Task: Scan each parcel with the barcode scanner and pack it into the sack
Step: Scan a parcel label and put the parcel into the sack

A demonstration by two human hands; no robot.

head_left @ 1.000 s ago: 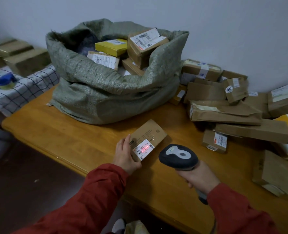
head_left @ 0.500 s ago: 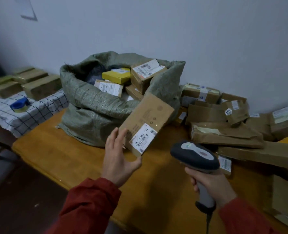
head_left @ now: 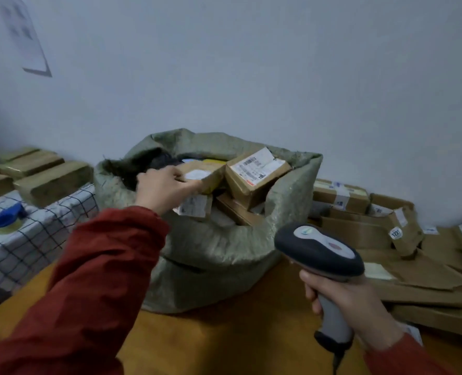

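Two hands in red sleeves (head_left: 94, 280) show. Nearest, the right hand (head_left: 351, 301) is clenched round the grip of one barcode scanner (head_left: 319, 247), held above the wooden table (head_left: 224, 345). Farther on, one green sack (head_left: 219, 250) stands open on the table. The left hand (head_left: 165, 189) grasps one brown parcel (head_left: 205, 173) at its mouth, over at least three labelled boxes (head_left: 254, 171) inside. Right of the sack, by the wall, lies one pile of brown parcels (head_left: 359, 231), overlapping too much to count
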